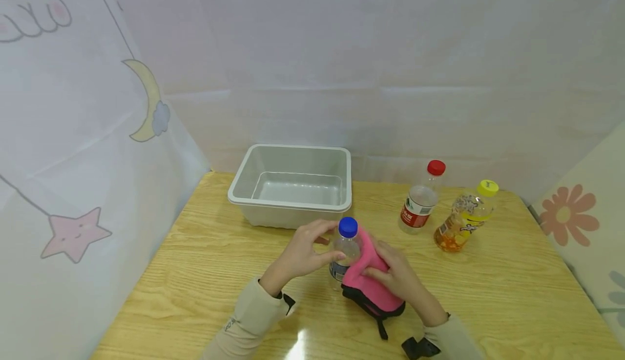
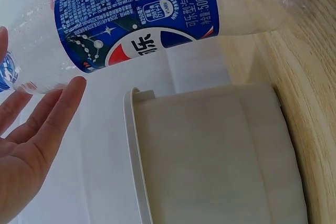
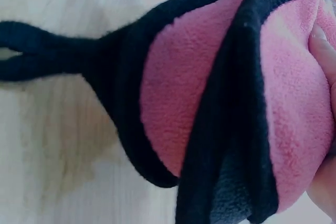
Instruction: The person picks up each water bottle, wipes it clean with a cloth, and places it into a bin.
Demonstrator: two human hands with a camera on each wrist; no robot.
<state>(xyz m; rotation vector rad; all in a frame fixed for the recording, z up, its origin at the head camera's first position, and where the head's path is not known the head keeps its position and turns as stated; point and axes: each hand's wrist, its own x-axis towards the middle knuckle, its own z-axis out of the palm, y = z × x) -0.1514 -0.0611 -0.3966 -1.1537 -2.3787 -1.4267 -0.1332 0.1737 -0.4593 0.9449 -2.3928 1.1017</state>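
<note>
Your left hand (image 1: 303,251) fingers curl round the blue-capped bottle (image 1: 345,249) to steady it upright, just in front of the tub (image 1: 293,184); your right hand (image 1: 397,276) fingers press the pink cloth (image 1: 368,284) against its side.

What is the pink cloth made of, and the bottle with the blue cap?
The pink cloth looks like soft fleece or microfibre: fuzzy nap, dark trim, matte. The bottle seems to be clear, thin plastic: see-through, shiny, with a glossy blue printed label. Its blue cap looks like hard plastic.
</note>
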